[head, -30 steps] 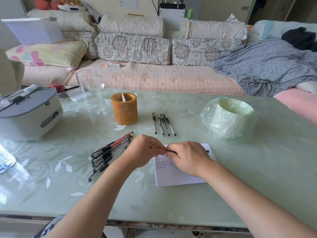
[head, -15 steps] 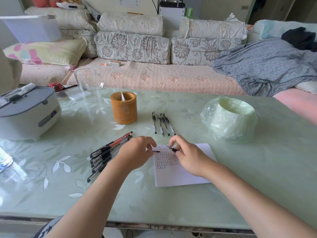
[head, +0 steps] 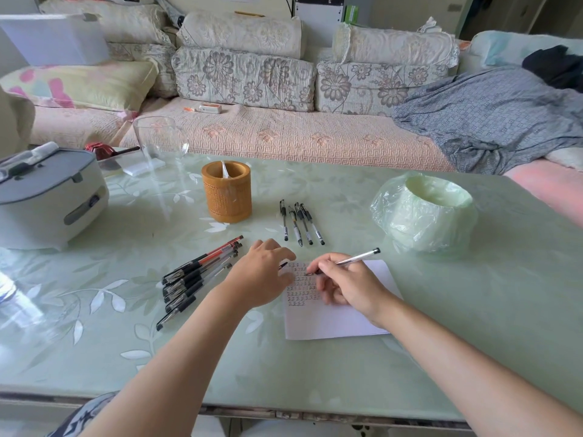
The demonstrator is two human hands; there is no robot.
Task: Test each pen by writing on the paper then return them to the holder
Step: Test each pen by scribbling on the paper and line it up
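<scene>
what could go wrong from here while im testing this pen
The paper lies on a glossy table, with only the left hand, pinching the cap, at its edge, so it may slide under the pen in the right hand. The left forearm is close to the pile of pens and could roll them.

Glossy glass-topped table [head: 315, 367], matt paper [head: 334, 320], perhaps bamboo holder [head: 227, 197].

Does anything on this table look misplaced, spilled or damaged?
Nothing looks spilled or damaged. Only the brown pen holder stands nearly empty, while the pens lie loose on the table: a group of four beside it, a bigger bundle left of the paper.
</scene>
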